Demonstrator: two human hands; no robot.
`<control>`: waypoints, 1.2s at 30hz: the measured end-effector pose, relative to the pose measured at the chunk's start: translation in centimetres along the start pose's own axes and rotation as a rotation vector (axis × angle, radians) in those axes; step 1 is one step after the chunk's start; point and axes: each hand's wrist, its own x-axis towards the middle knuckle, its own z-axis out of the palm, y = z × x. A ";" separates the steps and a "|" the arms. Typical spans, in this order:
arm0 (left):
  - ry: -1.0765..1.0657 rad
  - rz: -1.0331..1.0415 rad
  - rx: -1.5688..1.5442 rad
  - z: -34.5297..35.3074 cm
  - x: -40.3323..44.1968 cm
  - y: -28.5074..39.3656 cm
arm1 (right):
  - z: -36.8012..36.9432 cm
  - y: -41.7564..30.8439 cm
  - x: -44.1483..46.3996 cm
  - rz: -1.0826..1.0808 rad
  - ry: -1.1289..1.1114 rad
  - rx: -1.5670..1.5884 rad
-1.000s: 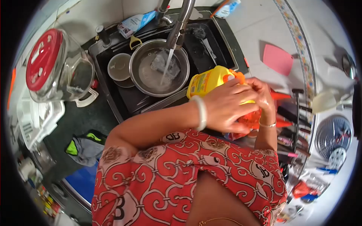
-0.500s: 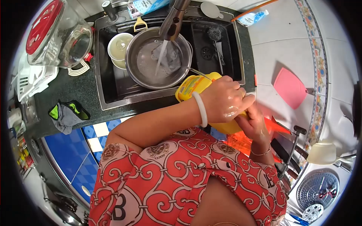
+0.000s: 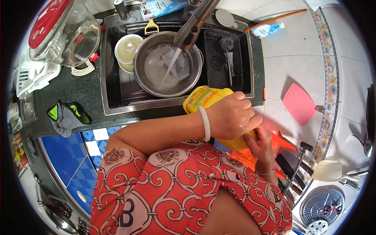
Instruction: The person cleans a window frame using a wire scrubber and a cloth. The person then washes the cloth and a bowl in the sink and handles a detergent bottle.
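A yellow plastic bottle (image 3: pixel 203 98) with a printed label lies tilted in front of the sink's near edge. My left hand (image 3: pixel 231 115), with a white bangle at its wrist, reaches across from the left, its fingers curled over the bottle. Close beside it, my right hand (image 3: pixel 263 147) has its thumb against the bottle's right end; its other fingers are partly hidden. Water runs from the faucet (image 3: pixel 188 35) into a steel pot (image 3: pixel 141 84). Cloudy water and a clear, block-like thing (image 3: pixel 177 64) are in the pot.
The pot stands in the black double sink (image 3: pixel 117 88) beside stacked white bowls (image 3: pixel 124 58). A yellow peeler (image 3: pixel 151 26) rests behind it; a scrubber (image 3: pixel 226 43) lies in the right basin. A large jar (image 3: pixel 64 43) and grey cloth (image 3: pixel 67 120) occupy the left counter.
My left hand has shifted slightly left and down with the bottle, staying close to my right hand. The whole view has shifted a little. Water still runs into the pot.
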 end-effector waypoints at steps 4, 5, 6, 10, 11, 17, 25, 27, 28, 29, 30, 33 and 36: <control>-0.066 0.052 0.000 -0.4 0.9 0.3 | 0.2 0.1 -0.4 -0.010 0.036 -0.028; -0.094 0.067 0.006 -0.6 1.3 0.3 | 0.1 0.3 -0.3 -0.022 0.035 -0.053; -0.078 0.067 0.022 -1.0 1.7 0.6 | 0.0 0.3 -0.4 -0.008 0.017 -0.055; -0.050 0.014 -0.092 -0.3 0.9 0.8 | -0.2 -0.1 -0.5 0.066 -0.020 -0.035; -0.038 0.000 -0.091 0.0 0.6 0.4 | -0.1 -0.4 -0.4 0.091 -0.018 -0.028; -0.018 -0.024 -0.071 0.1 0.0 0.3 | 0.1 -0.6 0.2 0.052 0.030 -0.035; -0.017 0.005 -0.108 -0.2 1.1 0.5 | 0.1 0.2 -0.3 0.072 0.024 -0.020; -0.005 -0.028 -0.149 0.5 0.4 -0.3 | -0.3 0.0 0.2 0.083 0.007 -0.107; -0.018 -0.030 -0.086 0.5 0.1 -0.3 | -0.3 -0.1 0.2 0.079 0.009 -0.081; -0.016 -0.022 -0.076 0.4 0.1 -0.3 | -0.3 -0.3 0.5 0.063 0.015 -0.054; -0.015 -0.016 -0.065 0.3 0.1 -0.1 | -0.1 -0.5 0.6 0.046 0.020 -0.026; -0.066 0.026 -0.032 -0.4 0.8 0.1 | 0.0 0.0 0.1 0.053 0.037 -0.047; -0.117 0.049 -0.047 -1.0 1.6 0.8 | -0.3 0.0 -0.3 0.018 -0.014 -0.090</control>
